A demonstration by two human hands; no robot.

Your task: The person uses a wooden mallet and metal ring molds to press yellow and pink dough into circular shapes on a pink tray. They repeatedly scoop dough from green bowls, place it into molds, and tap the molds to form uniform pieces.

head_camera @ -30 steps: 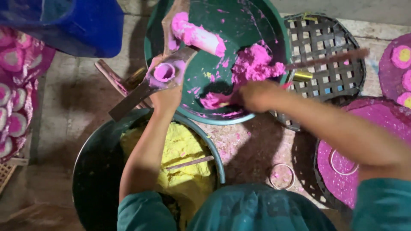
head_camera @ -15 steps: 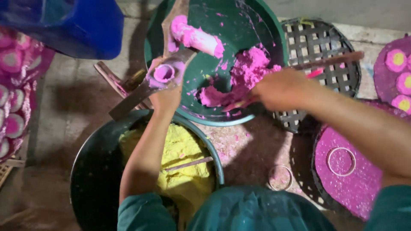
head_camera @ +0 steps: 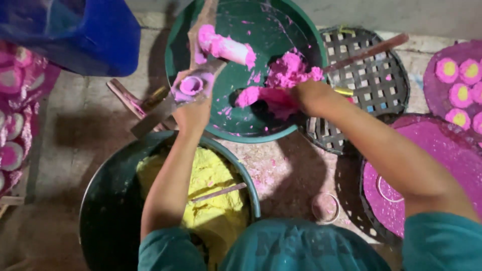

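Our left hand (head_camera: 193, 113) is clamped around a small round mould (head_camera: 191, 85) smeared with pink paste, held at the near rim of the green basin (head_camera: 281, 30). Our right hand (head_camera: 309, 96) is closed on a lump of pink dough (head_camera: 271, 98) inside that basin, beside the larger pink heap (head_camera: 291, 70) and a pink roll (head_camera: 223, 47). Just below the left arm sits a dark tub (head_camera: 108, 211) of yellow dough (head_camera: 211, 185) with a stick (head_camera: 219, 192) lying across it. A woven tray (head_camera: 376, 80) lies right of the basin.
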